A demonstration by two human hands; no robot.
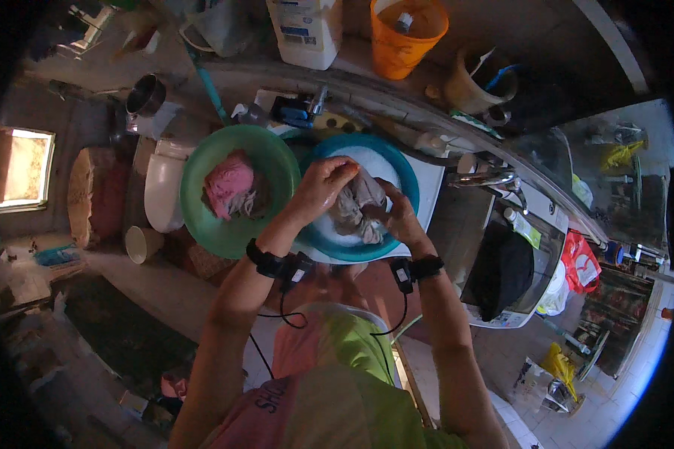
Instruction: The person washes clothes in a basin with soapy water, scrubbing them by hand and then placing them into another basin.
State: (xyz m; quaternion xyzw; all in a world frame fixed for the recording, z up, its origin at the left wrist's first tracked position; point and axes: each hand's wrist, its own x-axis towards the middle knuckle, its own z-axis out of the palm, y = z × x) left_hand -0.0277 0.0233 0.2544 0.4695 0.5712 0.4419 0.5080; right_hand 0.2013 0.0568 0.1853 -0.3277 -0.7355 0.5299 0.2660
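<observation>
Over a blue plastic basin (409, 168) of foamy water (383, 156), a wet greyish cloth (365, 193) is bunched between my two hands. My left hand (324, 185) pinches its upper end, fingers closed together. On the right side, my right hand (397, 212) grips the cloth with thumb and fingers, and its lower folds hang down to the suds. Beside it on the left stands a green plastic basin (202, 233), with a wet pink cloth (231, 182) and a greyish cloth (247, 203) heaped inside.
A chrome faucet (483, 178) juts out right of the blue basin. Further right, dark fabric (502, 269) lies on a washing machine (511, 320). A ledge behind holds a white jug (309, 33) and an orange bucket (405, 42). A white toilet (163, 188) is left of the green basin.
</observation>
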